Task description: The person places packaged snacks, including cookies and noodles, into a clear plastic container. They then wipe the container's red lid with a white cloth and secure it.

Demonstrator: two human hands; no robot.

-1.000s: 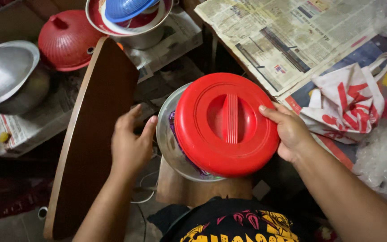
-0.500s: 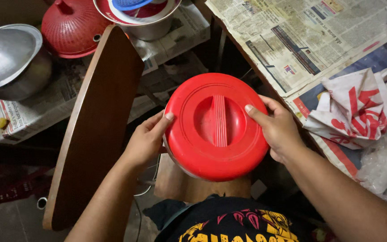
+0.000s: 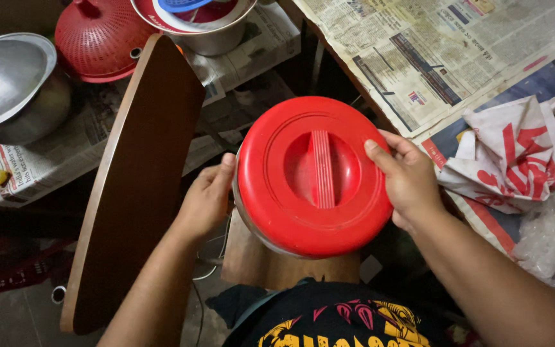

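Two hands are seen on one round red lid [image 3: 313, 177] in the head view, and that lid is seated on top of a container [image 3: 242, 218] of which only a thin pale sliver of wall is shown at the lower left edge. The lid is faced straight up at the camera, flat side on. Its ribbed bar handle [image 3: 322, 169] is set in a sunken centre, and the handle's long axis is run almost vertically through the picture, tipped just slightly, far end to the left.

The right hand [image 3: 412, 183] is clamped on the lid's right rim, thumb laid over the top surface, fingers wrapped down the side. The left hand [image 3: 207, 199] is pressed against the left edge, fingers curled around the container wall below the rim; how tightly it is closed cannot be told, since the fingertips are hidden.

The container is stood on a small wooden stool [image 3: 277, 266], in front of the person's body. A dark wooden board [image 3: 139, 180] is leaned just left of the left hand. Newspaper [image 3: 431, 58] is spread on the surface at upper right, and a red-and-white cloth bag [image 3: 509, 157] is lain near the right hand. A red mesh cover [image 3: 94, 42] and a steel bowl [image 3: 11, 83] are placed at upper left, well apart from the lid.
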